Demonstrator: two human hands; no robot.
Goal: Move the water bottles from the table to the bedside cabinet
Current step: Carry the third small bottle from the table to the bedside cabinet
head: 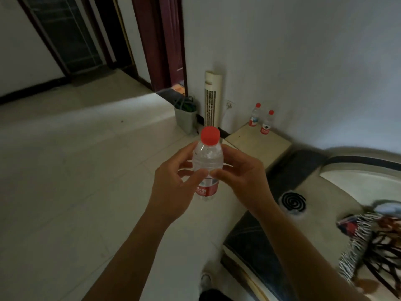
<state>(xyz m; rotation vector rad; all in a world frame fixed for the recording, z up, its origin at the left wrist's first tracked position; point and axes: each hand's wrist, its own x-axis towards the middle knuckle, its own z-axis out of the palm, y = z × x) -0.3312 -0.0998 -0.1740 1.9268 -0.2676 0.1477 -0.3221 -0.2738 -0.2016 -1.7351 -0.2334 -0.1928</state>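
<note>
bottle in both hands, open floor

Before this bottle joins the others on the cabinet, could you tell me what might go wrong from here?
1. The held bottle is pinched only by the fingertips of the left hand and right hand, so it could slip on the way.
2. Two bottles already stand close together at the wall side of the bedside cabinet; setting the third beside them could topple one.
3. The mosquito coil lies on the bed edge near the right arm, which might brush it.

Both forearms outstretched, left hand and right hand fingers curled inward.
</note>
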